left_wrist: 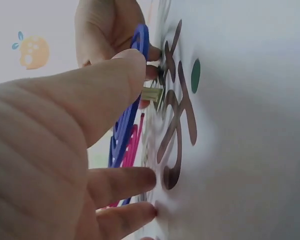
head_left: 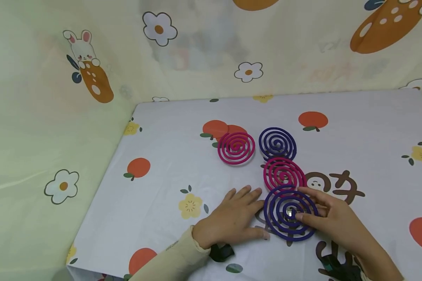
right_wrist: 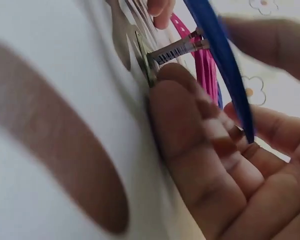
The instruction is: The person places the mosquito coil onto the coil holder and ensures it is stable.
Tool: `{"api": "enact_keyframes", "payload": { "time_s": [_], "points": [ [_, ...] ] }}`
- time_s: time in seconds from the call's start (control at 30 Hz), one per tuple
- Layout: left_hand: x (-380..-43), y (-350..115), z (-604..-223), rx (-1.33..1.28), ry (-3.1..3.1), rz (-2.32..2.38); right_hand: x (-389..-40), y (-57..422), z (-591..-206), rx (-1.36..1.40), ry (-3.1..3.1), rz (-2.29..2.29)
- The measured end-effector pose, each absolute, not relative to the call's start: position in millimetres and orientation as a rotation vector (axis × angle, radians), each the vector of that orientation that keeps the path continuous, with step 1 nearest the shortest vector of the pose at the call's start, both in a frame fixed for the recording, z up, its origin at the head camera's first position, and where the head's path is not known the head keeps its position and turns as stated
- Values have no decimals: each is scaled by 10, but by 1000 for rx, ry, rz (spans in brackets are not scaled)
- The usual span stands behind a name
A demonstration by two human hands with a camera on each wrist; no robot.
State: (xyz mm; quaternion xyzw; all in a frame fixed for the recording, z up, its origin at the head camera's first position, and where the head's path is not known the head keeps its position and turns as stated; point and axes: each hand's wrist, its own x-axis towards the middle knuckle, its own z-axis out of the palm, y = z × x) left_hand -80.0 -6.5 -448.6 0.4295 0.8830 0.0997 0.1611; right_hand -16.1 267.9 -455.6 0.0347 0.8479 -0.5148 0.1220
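Observation:
A dark blue mosquito coil sits tilted above the cloth at the near end of a row of coils. At its centre shows a small metal stand, which rises from a flat base on the cloth. My right hand holds this coil, thumb on top near the centre, other fingers at the right edge and underneath, close to the stand. My left hand rests on the cloth to the left, fingers spread, its index fingertip at the coil's left edge. In the left wrist view its thumb overlaps the coil's rim.
Behind the near coil lie a pink coil it partly overlaps and another blue coil. A second pink coil lies apart to the left. The white printed cloth covers the table; patterned curtains hang behind and left.

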Motion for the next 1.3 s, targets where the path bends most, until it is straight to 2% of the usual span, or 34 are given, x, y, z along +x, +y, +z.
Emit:
{"api": "enact_keyframes", "payload": {
  "time_s": [0.57,0.93,1.3],
  "points": [
    [-743,-44,-4509,1219,2575,388,95,2750,-4594,-174,2618,-1309],
    [-634,-215,-4486,1148,2629,338,80,2445,-4512,-392,2744,-1059],
    [-656,-496,-4501,1003,2647,434,-19,2076,-4415,-333,2741,-993]
  ]
}}
